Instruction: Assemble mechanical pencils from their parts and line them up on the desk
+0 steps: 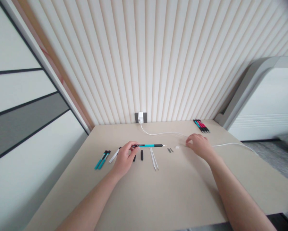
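Note:
My left hand (125, 158) grips a teal and black pen (150, 145) by its black end; the pen lies level above the table, its light tip pointing right. My right hand (199, 144) is bent over the table near small clear pieces (177, 147); its fingertips are close together, and whether they hold anything is too small to tell. Between the hands lie small dark parts (170, 150) and thin white refills (154, 158). A short black grip (142, 155) stands out below the pen, with another black piece partly hidden by my left hand.
Teal barrels (102, 159) and a white barrel (114, 155) lie left on the beige table (173, 195). Several finished-looking pens (201, 126) rest at the back right. A white cable (163, 133) runs from a charger (140, 117) behind my right hand.

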Demonstrator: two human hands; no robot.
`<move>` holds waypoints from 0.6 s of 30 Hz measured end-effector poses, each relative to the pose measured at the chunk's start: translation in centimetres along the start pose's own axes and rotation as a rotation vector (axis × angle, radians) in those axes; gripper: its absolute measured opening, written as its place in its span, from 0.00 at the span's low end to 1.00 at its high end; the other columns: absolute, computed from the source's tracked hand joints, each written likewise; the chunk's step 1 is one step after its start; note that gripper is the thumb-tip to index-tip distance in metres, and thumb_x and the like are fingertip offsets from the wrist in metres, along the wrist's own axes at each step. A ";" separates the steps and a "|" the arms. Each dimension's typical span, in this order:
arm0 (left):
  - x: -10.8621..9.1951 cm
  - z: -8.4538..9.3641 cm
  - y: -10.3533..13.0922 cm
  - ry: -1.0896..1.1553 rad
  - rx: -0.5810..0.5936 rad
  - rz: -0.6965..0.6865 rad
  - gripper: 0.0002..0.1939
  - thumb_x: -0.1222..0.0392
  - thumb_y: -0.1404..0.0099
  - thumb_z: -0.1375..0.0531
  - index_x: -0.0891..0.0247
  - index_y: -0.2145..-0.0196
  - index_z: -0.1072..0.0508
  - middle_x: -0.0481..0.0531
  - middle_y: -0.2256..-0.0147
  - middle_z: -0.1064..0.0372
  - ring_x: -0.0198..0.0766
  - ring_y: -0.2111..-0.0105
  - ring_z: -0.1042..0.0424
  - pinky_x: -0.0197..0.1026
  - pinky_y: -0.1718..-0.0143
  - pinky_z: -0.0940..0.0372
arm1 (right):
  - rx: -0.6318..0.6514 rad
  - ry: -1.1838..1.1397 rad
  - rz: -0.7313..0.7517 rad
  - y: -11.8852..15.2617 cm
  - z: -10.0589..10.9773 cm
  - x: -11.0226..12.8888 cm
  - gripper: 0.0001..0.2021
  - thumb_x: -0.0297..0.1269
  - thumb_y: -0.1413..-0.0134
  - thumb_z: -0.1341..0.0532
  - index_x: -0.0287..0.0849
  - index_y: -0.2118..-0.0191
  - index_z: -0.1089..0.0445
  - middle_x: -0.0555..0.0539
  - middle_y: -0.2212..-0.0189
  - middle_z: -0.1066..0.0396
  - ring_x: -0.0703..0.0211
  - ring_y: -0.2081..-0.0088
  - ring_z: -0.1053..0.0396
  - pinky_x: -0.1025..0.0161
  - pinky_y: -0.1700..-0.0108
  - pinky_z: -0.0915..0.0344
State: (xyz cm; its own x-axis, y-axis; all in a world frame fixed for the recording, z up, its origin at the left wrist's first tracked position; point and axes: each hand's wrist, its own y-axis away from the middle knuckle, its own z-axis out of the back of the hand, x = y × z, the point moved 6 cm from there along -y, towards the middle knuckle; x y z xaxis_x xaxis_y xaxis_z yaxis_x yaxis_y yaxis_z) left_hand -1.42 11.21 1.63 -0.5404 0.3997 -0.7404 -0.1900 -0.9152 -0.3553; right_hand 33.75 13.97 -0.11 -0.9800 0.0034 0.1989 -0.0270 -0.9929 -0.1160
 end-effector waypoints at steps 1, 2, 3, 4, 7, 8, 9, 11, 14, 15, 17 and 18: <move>0.0 0.0 0.0 0.005 -0.003 0.001 0.09 0.55 0.33 0.45 0.61 0.60 0.30 0.49 0.65 0.28 0.37 0.66 0.29 0.37 0.62 0.37 | -0.036 -0.067 0.009 -0.1 0.4 0.3 0.08 0.36 0.48 0.41 0.43 0.68 0.24 0.42 0.61 0.26 0.46 0.54 0.32 0.53 0.54 0.41; 0.0 0.0 0.0 0.011 -0.007 0.004 0.09 0.55 0.33 0.45 0.61 0.60 0.30 0.49 0.65 0.28 0.37 0.65 0.29 0.37 0.61 0.36 | -0.077 -0.163 0.018 -0.1 0.8 0.7 0.08 0.37 0.47 0.41 0.43 0.67 0.24 0.42 0.62 0.26 0.47 0.56 0.32 0.54 0.55 0.40; 0.1 0.1 0.0 0.019 -0.011 0.008 0.09 0.54 0.33 0.45 0.61 0.60 0.30 0.49 0.65 0.28 0.37 0.65 0.29 0.37 0.61 0.36 | -0.116 -0.284 0.028 -0.1 1.1 1.3 0.09 0.39 0.46 0.41 0.43 0.67 0.24 0.42 0.63 0.25 0.49 0.58 0.31 0.55 0.56 0.39; 0.1 0.1 0.0 0.028 -0.017 0.015 0.09 0.54 0.33 0.45 0.61 0.60 0.30 0.50 0.65 0.27 0.38 0.65 0.28 0.37 0.61 0.36 | -0.143 -0.430 0.039 0.1 1.4 1.9 0.11 0.42 0.46 0.41 0.42 0.65 0.25 0.43 0.64 0.25 0.51 0.61 0.30 0.57 0.58 0.38; 0.3 0.2 0.0 0.060 -0.027 0.035 0.10 0.53 0.33 0.45 0.61 0.59 0.30 0.50 0.65 0.27 0.38 0.64 0.27 0.38 0.61 0.35 | -0.111 -0.881 0.071 0.7 1.4 4.5 0.16 0.49 0.47 0.40 0.41 0.62 0.26 0.44 0.67 0.24 0.55 0.67 0.30 0.61 0.65 0.37; 0.3 0.2 0.0 0.071 -0.028 0.038 0.10 0.53 0.33 0.45 0.61 0.59 0.30 0.51 0.65 0.27 0.39 0.64 0.27 0.38 0.61 0.35 | -0.063 -0.995 0.091 1.0 1.1 5.5 0.17 0.50 0.48 0.38 0.41 0.62 0.26 0.45 0.68 0.25 0.56 0.68 0.31 0.62 0.67 0.37; 0.3 0.2 0.0 0.082 -0.030 0.039 0.11 0.53 0.34 0.45 0.61 0.59 0.30 0.51 0.65 0.26 0.39 0.64 0.27 0.38 0.61 0.34 | -0.016 -1.072 0.106 1.3 0.8 6.4 0.17 0.50 0.49 0.37 0.41 0.61 0.26 0.45 0.69 0.25 0.58 0.69 0.31 0.63 0.68 0.37; 0.3 0.2 0.0 0.099 -0.033 0.043 0.11 0.53 0.34 0.45 0.61 0.59 0.30 0.51 0.65 0.26 0.40 0.63 0.27 0.38 0.61 0.34 | 0.060 -1.155 0.126 1.8 0.3 7.9 0.18 0.50 0.50 0.36 0.41 0.61 0.26 0.45 0.69 0.25 0.59 0.69 0.31 0.64 0.69 0.38; 0.4 0.2 0.0 0.101 -0.028 0.055 0.11 0.52 0.34 0.44 0.61 0.59 0.30 0.51 0.66 0.26 0.39 0.64 0.26 0.38 0.62 0.34 | 0.117 -1.194 0.142 2.3 -0.3 9.0 0.18 0.50 0.52 0.35 0.40 0.62 0.26 0.45 0.68 0.25 0.58 0.69 0.31 0.63 0.69 0.37; 0.4 0.2 0.0 0.098 -0.023 0.055 0.11 0.52 0.34 0.44 0.61 0.60 0.30 0.50 0.67 0.26 0.39 0.65 0.26 0.38 0.62 0.34 | 0.126 -1.198 0.146 2.3 -0.4 9.1 0.18 0.50 0.52 0.35 0.40 0.62 0.26 0.45 0.68 0.25 0.58 0.69 0.31 0.63 0.70 0.37; 0.3 0.2 0.1 0.091 -0.015 0.051 0.11 0.52 0.34 0.44 0.61 0.60 0.30 0.50 0.68 0.26 0.39 0.66 0.26 0.38 0.63 0.34 | 0.135 -1.200 0.150 2.3 -0.7 9.3 0.18 0.50 0.52 0.34 0.40 0.62 0.26 0.45 0.69 0.25 0.59 0.70 0.32 0.63 0.70 0.37; 0.2 0.2 0.1 0.089 -0.011 0.049 0.11 0.52 0.34 0.44 0.61 0.60 0.30 0.50 0.68 0.26 0.39 0.66 0.26 0.38 0.63 0.34 | 0.135 -1.201 0.149 2.3 -0.8 9.3 0.18 0.50 0.52 0.34 0.39 0.62 0.26 0.45 0.70 0.26 0.59 0.70 0.32 0.62 0.70 0.37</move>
State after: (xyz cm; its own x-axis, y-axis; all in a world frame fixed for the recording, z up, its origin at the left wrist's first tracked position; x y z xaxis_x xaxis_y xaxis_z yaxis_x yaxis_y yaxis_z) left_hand -1.69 11.25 1.51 -0.4735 0.3582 -0.8047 -0.1557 -0.9332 -0.3238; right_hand 24.39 11.79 0.68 -0.1639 -0.1533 0.9745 0.1611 -0.9787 -0.1268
